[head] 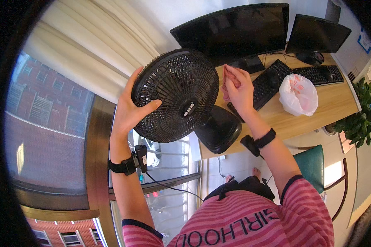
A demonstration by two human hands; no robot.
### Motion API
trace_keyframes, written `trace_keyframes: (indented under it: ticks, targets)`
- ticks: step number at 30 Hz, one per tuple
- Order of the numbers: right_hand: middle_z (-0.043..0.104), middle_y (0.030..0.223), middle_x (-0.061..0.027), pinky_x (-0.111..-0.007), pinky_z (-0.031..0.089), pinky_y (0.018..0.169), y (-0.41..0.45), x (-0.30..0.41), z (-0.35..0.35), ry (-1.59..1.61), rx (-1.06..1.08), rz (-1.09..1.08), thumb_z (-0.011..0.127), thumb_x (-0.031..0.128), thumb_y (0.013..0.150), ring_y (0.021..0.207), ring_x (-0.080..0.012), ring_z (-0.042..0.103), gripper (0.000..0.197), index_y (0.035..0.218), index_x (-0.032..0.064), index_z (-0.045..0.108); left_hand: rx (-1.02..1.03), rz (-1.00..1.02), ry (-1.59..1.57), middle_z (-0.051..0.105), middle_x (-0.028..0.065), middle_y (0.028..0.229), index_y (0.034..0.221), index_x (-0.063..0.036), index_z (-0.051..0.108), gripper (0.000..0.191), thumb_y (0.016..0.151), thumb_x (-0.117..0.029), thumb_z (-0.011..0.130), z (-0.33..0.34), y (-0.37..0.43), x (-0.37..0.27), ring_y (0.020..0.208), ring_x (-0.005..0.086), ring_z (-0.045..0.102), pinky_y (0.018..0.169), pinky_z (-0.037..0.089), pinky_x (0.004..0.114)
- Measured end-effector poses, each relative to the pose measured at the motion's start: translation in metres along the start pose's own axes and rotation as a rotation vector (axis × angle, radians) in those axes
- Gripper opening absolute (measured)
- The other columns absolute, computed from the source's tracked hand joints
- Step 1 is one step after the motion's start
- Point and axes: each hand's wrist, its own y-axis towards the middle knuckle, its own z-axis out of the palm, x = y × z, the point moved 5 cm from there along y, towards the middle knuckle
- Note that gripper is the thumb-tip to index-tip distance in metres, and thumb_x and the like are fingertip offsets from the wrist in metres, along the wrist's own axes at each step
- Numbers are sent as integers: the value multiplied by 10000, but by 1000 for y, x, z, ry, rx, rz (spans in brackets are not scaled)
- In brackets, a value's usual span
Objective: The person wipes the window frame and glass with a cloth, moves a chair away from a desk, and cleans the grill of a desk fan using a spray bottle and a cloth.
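Note:
A black electric fan [176,95] with a round slatted grille stands on its base [219,129] at the near left corner of the desk. My left hand [131,106] grips the grille's left rim, thumb on the front slats and fingers around behind. Bunched in my right hand [241,89] is a reddish-pink cloth [227,81], held just to the right of the grille. Whether the cloth touches the fan's edge I cannot tell; a narrow gap seems to show between them.
A large monitor [235,31] and a smaller one [318,35] stand at the back of the wooden desk [266,123]. Two keyboards [269,81] and a white bag-lined bin [298,97] sit to the right. Curtains [89,40] and a window [49,123] border the left. A green chair [310,168] is below.

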Motion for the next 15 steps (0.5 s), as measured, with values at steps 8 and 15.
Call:
trace_keyframes:
  ticks: [8, 15]
  targets:
    - [478, 1144, -122, -268, 561, 568, -39, -4, 29, 164, 53, 144, 560, 35, 858, 699, -188, 681, 334, 1189, 41, 601, 5, 16, -8, 578, 161, 1205, 1368, 15, 395, 830, 639, -88, 781, 2, 0, -1, 1098, 206, 562, 969, 419, 316]
    - [551, 1157, -160, -355, 533, 762, -83, 15, 45, -84, 310, -46, 629, 86, 774, 874, -299, 646, 387, 1156, 148, 635, -4, 33, 16, 575, 165, 1209, 1370, 23, 389, 828, 648, -100, 777, -1, 1, 1, 1101, 210, 562, 973, 417, 321]
